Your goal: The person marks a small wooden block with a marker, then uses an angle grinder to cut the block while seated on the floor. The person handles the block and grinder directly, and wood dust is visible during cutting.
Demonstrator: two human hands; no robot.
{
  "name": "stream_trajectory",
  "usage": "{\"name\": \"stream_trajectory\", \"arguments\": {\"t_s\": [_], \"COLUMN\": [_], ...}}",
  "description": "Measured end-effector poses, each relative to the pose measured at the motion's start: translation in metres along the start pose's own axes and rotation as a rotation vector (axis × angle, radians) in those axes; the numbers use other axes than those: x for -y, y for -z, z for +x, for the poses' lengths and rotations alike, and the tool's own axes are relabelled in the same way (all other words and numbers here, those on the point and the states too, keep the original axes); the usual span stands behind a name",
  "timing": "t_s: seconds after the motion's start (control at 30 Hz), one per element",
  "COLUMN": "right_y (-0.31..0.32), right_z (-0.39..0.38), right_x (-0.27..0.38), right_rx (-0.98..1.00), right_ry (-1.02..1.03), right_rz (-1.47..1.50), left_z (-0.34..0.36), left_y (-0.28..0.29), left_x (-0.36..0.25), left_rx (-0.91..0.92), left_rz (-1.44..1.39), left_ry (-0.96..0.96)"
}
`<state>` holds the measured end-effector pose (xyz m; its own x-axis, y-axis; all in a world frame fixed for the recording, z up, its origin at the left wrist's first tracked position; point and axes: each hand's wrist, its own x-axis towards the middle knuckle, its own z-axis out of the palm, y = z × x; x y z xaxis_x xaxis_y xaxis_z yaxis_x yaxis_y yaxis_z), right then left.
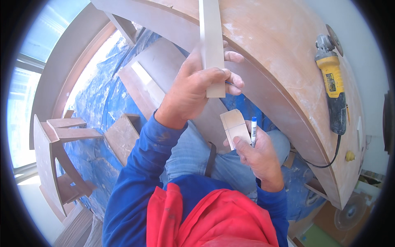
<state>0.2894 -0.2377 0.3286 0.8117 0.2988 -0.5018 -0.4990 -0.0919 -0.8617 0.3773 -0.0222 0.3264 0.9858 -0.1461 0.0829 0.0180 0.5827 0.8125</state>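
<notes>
The left hand [190,91] is grasping a far strip [212,37]; the right hand [262,159] is holding a lined piece [233,122] and marker [253,131]; careful aligning is probably helping.

Free: between strip [212,41] and marked piece [233,124] | Right obstacle: curved board [284,61]

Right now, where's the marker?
Head view, right of centre: the white marker is in the right hand, just right of the small tan piece.

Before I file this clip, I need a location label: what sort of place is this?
Probably a woodworking shop or a room under renovation: a grinder lies on a big curved panel, and smeared blue sheeting is spread beneath.
</notes>
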Motion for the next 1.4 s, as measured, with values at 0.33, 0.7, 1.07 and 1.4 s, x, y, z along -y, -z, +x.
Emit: {"name": "stream_trajectory", "arguments": {"t_s": [0.33,0.7,1.07,1.4], "right_y": [0.004,-0.008,-0.033,-0.040], "right_z": [-0.010,-0.026,-0.023,-0.002], "right_x": [-0.022,-0.017,-0.033,-0.073], "right_rx": [0.011,0.003,0.045,-0.042], "right_ry": [-0.051,0.064,-0.009,0.048], "right_rz": [-0.066,0.084,0.303,0.393], "left_z": [0.011,0.055,-0.016,-0.007], "left_y": [0.003,0.004,-0.017,-0.007], "left_x": [0.000,-0.027,0.031,0.074], "left_rx": [0.019,-0.150,-0.076,-0.076], "left_rz": [-0.019,-0.203,0.161,0.105], "left_ry": [-0.009,0.204,0.026,-0.091]}}
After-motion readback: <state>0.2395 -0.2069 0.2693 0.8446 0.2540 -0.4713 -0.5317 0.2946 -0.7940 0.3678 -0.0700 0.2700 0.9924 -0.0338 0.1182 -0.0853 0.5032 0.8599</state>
